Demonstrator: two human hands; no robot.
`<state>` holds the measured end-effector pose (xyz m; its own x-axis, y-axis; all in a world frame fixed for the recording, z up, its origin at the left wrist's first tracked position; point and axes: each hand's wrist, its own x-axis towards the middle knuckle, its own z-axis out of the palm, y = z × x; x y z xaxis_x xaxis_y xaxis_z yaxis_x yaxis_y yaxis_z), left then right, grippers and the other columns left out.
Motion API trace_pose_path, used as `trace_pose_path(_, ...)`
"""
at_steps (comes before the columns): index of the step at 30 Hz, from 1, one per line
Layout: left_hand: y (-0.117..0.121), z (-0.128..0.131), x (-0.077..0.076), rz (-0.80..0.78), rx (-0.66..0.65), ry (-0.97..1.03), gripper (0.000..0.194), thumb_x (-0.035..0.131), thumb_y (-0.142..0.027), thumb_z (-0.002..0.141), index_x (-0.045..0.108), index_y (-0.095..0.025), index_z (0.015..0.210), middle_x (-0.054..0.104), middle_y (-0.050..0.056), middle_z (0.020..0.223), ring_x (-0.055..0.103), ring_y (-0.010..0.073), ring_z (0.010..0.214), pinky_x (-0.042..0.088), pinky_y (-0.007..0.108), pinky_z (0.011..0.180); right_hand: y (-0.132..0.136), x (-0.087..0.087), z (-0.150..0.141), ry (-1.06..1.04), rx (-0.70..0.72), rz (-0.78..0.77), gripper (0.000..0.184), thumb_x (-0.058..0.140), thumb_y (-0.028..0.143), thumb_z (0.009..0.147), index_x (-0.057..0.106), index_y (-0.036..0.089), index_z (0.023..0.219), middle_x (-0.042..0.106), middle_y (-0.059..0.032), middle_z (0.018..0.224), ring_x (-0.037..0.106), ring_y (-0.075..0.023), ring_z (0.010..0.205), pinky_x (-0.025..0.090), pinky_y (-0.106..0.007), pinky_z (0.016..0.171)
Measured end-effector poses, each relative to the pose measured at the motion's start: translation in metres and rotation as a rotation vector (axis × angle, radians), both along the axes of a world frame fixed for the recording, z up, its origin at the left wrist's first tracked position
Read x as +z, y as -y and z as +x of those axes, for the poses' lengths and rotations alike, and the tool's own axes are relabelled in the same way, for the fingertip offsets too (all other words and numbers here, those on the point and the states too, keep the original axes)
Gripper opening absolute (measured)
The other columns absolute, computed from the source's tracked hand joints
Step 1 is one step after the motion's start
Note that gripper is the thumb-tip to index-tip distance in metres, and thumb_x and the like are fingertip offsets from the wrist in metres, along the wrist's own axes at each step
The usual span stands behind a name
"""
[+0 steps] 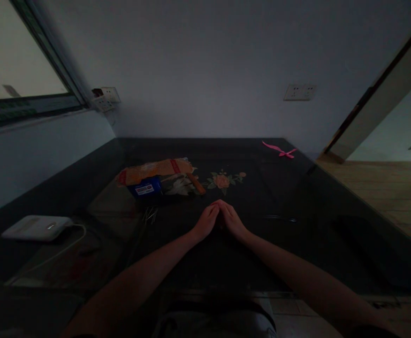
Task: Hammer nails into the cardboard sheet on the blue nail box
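My left hand (206,221) and my right hand (232,219) rest side by side on the dark glass table (297,197), fingertips touching each other at the middle. The fingers are held together and curve down; the dim light hides whether anything lies under them. Just beyond the hands lie an orange packet (154,170), a small blue box (145,188), a thin orange-brown stick (195,183) and several thin pins (150,214). A flower motif (222,180) shows on the table past my fingertips.
A white device (36,227) with a white cable (63,249) sits at the left. A pink ribbon (280,150) lies at the far right corner. Wall sockets (300,92) sit on the back wall, a window at left, a doorway at right.
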<state>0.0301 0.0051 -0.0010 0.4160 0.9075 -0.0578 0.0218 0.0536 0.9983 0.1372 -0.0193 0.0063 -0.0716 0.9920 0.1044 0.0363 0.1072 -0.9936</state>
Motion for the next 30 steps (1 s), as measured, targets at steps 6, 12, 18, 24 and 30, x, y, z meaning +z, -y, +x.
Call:
trace_pose_path(6,0.002,0.000,0.005,-0.001,-0.020,-0.003,0.037,0.044,-0.045,0.082,0.062,-0.014,0.073,0.057,0.003,0.056,0.053,0.0153,0.055,0.045,0.028,0.053,-0.001,-0.001,0.000,0.000,-0.011,-0.010,0.043,0.034,0.053,0.087,0.059,0.018,0.088,0.046,0.0045,0.049,0.042,-0.0105,0.038,0.034,-0.023,0.035)
trace_pose_path(12,0.001,0.000,0.003,0.004,-0.072,0.048,0.039,0.043,-0.048,0.081,0.060,-0.014,0.077,0.056,0.002,0.059,0.052,0.0132,0.052,0.044,0.026,0.050,0.000,0.000,0.000,0.001,-0.009,-0.011,0.042,0.033,0.052,0.087,0.058,0.018,0.089,0.046,0.0044,0.049,0.042,-0.0106,0.038,0.035,-0.023,0.035)
trace_pose_path(18,0.001,0.001,0.001,-0.013,-0.048,0.051,0.038,0.044,-0.047,0.082,0.061,-0.013,0.081,0.056,0.002,0.059,0.051,0.0124,0.052,0.043,0.024,0.049,0.001,0.003,0.000,0.012,0.000,0.011,0.042,0.034,0.053,0.087,0.058,0.018,0.086,0.046,0.0045,0.049,0.042,-0.0102,0.038,0.035,-0.022,0.035)
trace_pose_path(24,0.002,0.002,0.000,-0.049,-0.009,0.048,0.034,0.043,-0.041,0.083,0.062,-0.013,0.085,0.058,0.002,0.063,0.052,0.0128,0.055,0.044,0.024,0.050,-0.002,-0.005,0.001,0.002,-0.001,0.001,0.040,0.033,0.051,0.088,0.056,0.018,0.086,0.045,0.0059,0.049,0.040,-0.0089,0.036,0.034,-0.020,0.033)
trace_pose_path(30,0.000,0.002,-0.001,-0.063,-0.017,0.058,0.033,0.043,-0.041,0.083,0.061,-0.013,0.085,0.057,0.001,0.062,0.052,0.0129,0.055,0.044,0.024,0.050,-0.004,-0.008,0.001,-0.007,-0.003,-0.005,0.039,0.034,0.051,0.087,0.055,0.018,0.085,0.043,0.0068,0.048,0.039,-0.0086,0.036,0.033,-0.020,0.033)
